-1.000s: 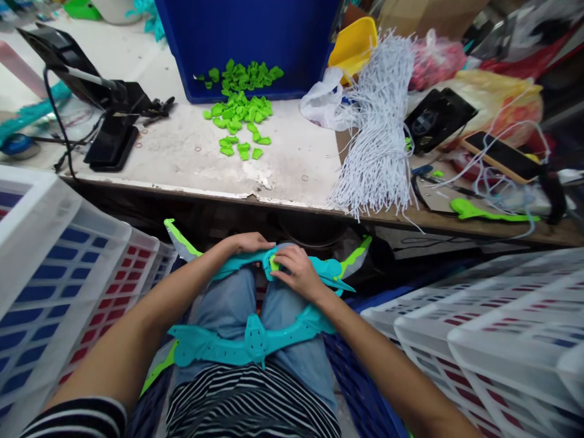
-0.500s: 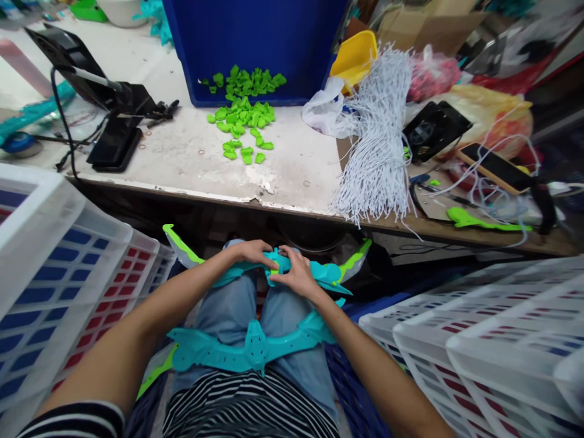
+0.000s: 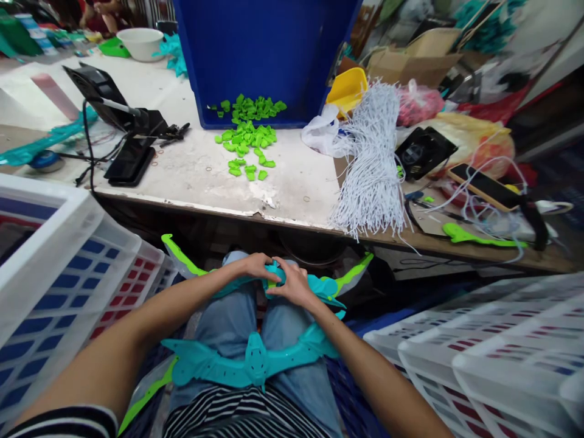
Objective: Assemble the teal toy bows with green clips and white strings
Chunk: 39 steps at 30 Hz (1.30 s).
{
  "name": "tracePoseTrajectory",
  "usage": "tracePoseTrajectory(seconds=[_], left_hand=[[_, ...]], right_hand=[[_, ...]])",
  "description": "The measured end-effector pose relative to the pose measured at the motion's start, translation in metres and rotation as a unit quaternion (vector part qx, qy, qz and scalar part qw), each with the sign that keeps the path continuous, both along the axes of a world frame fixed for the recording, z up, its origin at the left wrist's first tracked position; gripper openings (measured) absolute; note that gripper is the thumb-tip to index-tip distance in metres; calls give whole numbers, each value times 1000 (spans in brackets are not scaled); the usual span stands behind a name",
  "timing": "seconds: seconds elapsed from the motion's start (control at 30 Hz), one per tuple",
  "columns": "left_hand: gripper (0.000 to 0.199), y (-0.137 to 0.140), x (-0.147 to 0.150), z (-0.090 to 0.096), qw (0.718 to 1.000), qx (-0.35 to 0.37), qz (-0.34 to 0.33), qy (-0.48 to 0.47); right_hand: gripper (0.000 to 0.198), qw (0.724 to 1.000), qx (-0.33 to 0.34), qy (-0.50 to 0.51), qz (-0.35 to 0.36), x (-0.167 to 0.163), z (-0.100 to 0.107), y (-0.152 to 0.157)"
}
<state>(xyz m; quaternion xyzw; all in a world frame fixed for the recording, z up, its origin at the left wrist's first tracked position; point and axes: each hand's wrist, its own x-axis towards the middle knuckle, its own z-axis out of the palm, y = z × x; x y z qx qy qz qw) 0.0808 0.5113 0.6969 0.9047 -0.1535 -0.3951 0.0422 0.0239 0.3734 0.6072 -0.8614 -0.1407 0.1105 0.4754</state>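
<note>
A teal plastic toy bow [image 3: 323, 286] with green tips lies across my knees. My left hand [image 3: 259, 266] grips its middle from the left, with the thumb bent inward. From the other side my right hand [image 3: 292, 283] closes its fingers and thumb round the same middle part. A small light-green piece [image 3: 272, 284] shows between the two hands, partly covered by the fingers. Closer to my body, a second teal toy bow [image 3: 219, 364] rests on my lap, apart from both hands; its right end passes under my right forearm.
On the table [image 3: 292, 194] lie loose green plastic pieces [image 3: 249, 137], partly inside a tipped blue bin [image 3: 269, 55]. A bundle of white strings [image 3: 371, 164] hangs over the table edge. White plastic baskets [image 3: 59, 207] stand left, and more baskets [image 3: 497, 359] right. A phone [image 3: 483, 185] lies far right.
The view has tilted up, so the table's things sit lower in the picture. Both hands stay at the bow's middle, with the right fingers slightly shifted over it.
</note>
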Motion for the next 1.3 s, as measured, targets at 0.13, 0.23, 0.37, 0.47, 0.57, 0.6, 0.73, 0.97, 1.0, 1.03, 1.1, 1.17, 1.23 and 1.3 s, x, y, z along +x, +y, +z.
tracePoseTrajectory(seconds=[0.13,0.23,0.37,0.47,0.57,0.6,0.73,0.97,1.0,1.03,1.1,1.17,1.23,1.3], left_hand=[[46,-6,-6,3,997,45,-22,-53],[47,-9,-18,14,995,52,-38,-81],[46,-7,-42,25,983,70,-79,-151],[39,-1,-64,22,961,66,-127,-235],[48,8,-96,11,955,40,-118,-271],[50,10,-109,7,955,31,-102,-275],[52,19,-169,3,974,32,14,-225],[58,12,-199,18,983,40,162,-71],[58,10,-196,18,981,30,179,-70],[58,8,-192,18,978,21,194,-70],[56,6,-182,16,974,4,215,-78],[53,3,-170,15,971,-11,224,-86],[51,2,-158,16,974,-14,215,-75],[52,0,-150,18,980,-6,197,-41]], right_hand=[[81,999,-6,-34,-19,-3,0,7],[82,997,24,-70,-21,-8,4,2],[50,988,100,-108,36,10,28,-27],[26,982,122,-144,-13,61,59,-44],[30,972,103,-195,-83,131,89,-33],[30,968,69,-222,-95,154,98,-24],[36,966,-34,-237,-95,217,117,16],[23,967,37,-246,-51,224,106,15],[22,966,80,-239,-61,217,100,8],[22,962,121,-233,-76,210,93,1],[18,951,180,-231,-101,195,78,-14],[12,941,199,-250,-111,182,64,-26],[7,941,177,-263,-118,172,55,-34],[7,949,132,-258,-126,165,53,-38]])
